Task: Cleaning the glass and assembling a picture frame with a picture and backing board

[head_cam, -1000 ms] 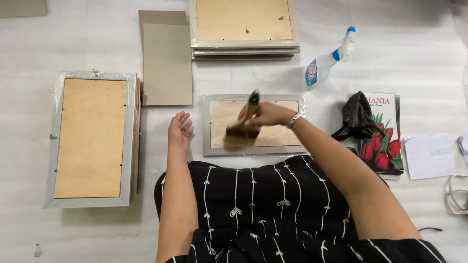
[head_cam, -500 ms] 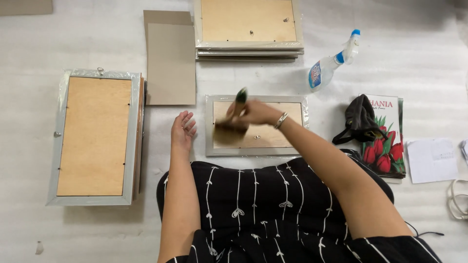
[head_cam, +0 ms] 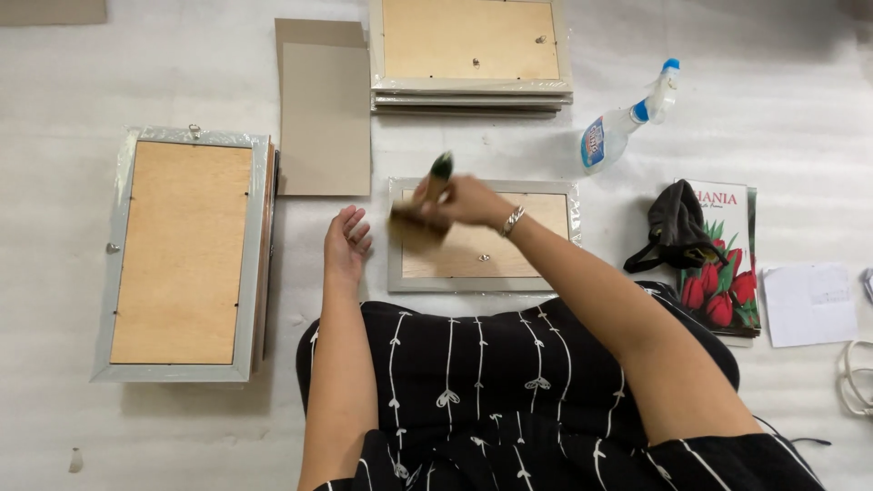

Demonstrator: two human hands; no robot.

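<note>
In the head view, a brush is held closed in the fingers of the right hand over the left end of a picture frame lying face down on the floor; the left hand rests open just beside it. The unsteadied frame could be shifted by a hard stroke. Counted: one brush, one spray bottle, two frame stacks.

Brush motion-blurred; right hand hides its handle middle; cable cut by right edge.
</note>
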